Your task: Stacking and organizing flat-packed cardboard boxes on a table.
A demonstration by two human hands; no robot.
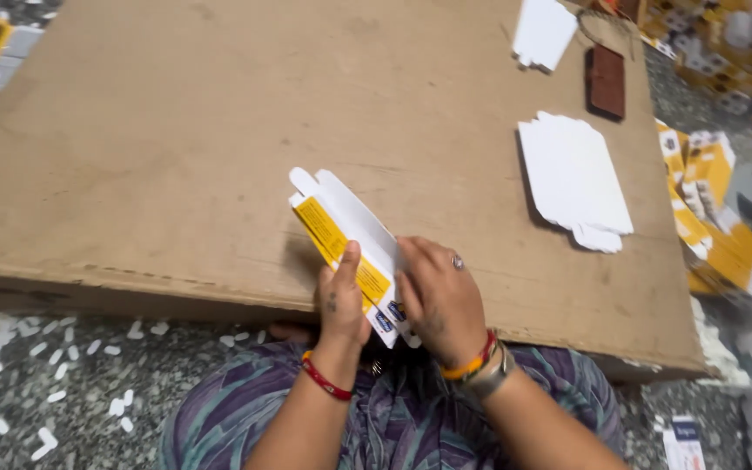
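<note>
Near the front edge of the big brown corrugated cardboard sheet (176, 157), both hands work one flat yellow-and-white carton blank (345, 237). The left hand (341, 305) pinches its yellow side, thumb pressed on the printed face, fingers tucked behind. The right hand (439, 300) lies closed over the blank's lower end, fingers curled against its white face, a ring on one finger. Each wrist carries bands: one red on the left, orange and grey on the right.

Two stacks of white die-cut blanks rest on the sheet: a larger stack (574, 178) to the right, well apart from the hands, and a smaller stack (543, 33) at the far edge. One dark brown rectangular object (607, 81) lies between them. Beyond the right edge sits a heap of yellow cartons (711, 218), too jumbled to count. Small white paper scraps (54, 374) litter the speckled floor. The sheet's left and middle stretch bare.
</note>
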